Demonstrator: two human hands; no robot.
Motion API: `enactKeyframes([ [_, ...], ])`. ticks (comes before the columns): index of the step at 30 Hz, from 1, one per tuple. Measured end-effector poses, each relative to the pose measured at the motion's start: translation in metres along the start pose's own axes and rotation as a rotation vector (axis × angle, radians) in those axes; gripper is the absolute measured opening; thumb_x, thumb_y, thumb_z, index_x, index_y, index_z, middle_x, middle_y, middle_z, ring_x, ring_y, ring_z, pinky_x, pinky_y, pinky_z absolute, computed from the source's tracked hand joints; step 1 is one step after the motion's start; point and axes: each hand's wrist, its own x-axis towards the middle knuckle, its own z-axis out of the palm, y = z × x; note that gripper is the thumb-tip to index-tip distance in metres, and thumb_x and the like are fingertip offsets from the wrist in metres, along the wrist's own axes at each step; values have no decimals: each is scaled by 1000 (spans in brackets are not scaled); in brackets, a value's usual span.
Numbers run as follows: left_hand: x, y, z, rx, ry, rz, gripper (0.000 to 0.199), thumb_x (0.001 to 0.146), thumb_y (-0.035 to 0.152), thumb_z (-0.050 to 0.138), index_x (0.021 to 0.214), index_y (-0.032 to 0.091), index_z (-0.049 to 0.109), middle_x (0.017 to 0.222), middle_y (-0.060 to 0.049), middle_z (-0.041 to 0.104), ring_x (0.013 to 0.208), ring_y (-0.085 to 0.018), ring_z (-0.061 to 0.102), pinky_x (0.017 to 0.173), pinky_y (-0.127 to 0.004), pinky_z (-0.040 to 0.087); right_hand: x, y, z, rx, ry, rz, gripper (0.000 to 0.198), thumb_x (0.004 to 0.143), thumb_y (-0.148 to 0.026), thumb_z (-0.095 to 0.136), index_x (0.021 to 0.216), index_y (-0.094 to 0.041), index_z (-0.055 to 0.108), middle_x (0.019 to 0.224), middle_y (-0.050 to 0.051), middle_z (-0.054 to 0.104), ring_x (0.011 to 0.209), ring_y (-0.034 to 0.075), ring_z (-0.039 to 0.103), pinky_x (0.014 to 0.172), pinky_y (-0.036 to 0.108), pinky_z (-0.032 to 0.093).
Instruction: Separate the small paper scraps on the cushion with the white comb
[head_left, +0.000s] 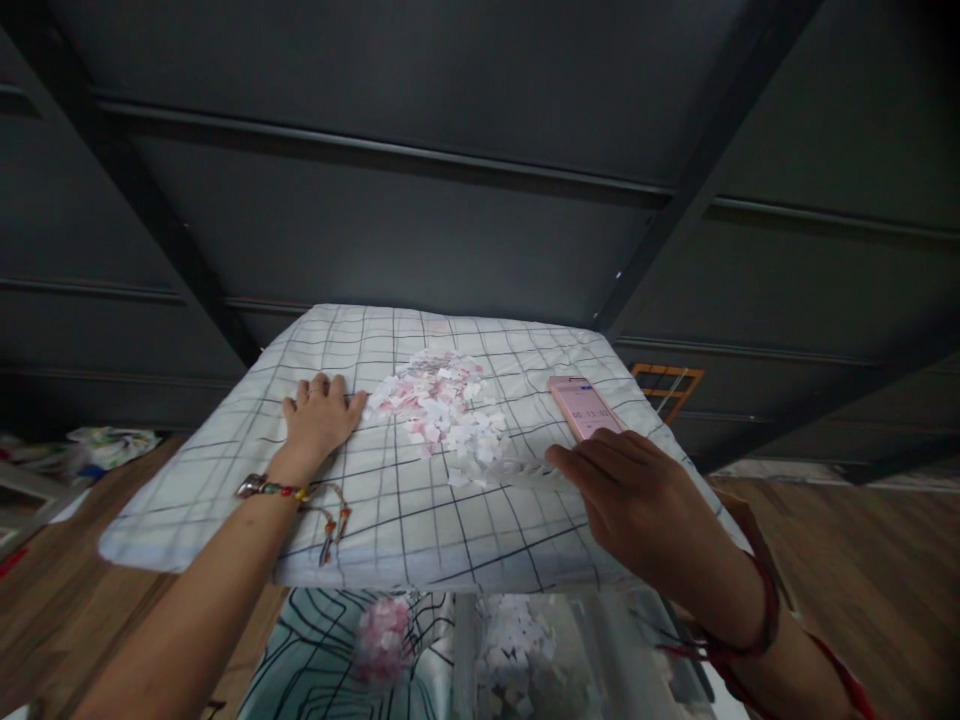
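A loose pile of white and pink paper scraps [442,400] lies on the table's checked cloth [420,520]. My left hand [319,415] rests flat on the cloth to the left of the pile, fingers spread and nothing in them. On the other side, my right hand [630,490] is closed around one end of a long, clear plastic tool [525,472], whose exact kind I cannot make out. Its far end touches the scraps at the near right of the pile. Just beyond my right hand lies a pink phone [583,405] with a timer on its screen, partly covered by the hand.
Below the table's near edge, a clear plastic container [465,650] holds white scraps. Beside it, a clump of pink scraps [384,635] sits on green and white patterned fabric [300,660]. A dark panelled wall [450,230] rises behind the table.
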Motion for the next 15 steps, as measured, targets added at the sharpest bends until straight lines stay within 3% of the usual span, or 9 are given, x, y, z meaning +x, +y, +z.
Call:
enactKeyframes([
  [9, 2, -1, 3, -13, 17, 1, 60, 89, 48, 24, 134, 12, 41, 146, -18, 32, 135, -39, 24, 105, -57, 23, -11, -3, -14, 82, -14, -53, 32, 75, 2, 40, 92, -11, 63, 73, 4, 64, 69, 17, 53, 66, 31, 43],
  [15, 1, -1, 3, -9, 5, -4, 61, 89, 49, 23, 135, 14, 40, 147, -17, 31, 135, -39, 22, 106, -57, 22, 1, -3, -3, 19, 33, -23, 31, 75, 2, 40, 91, -11, 63, 68, 4, 61, 66, 17, 50, 61, 31, 40],
])
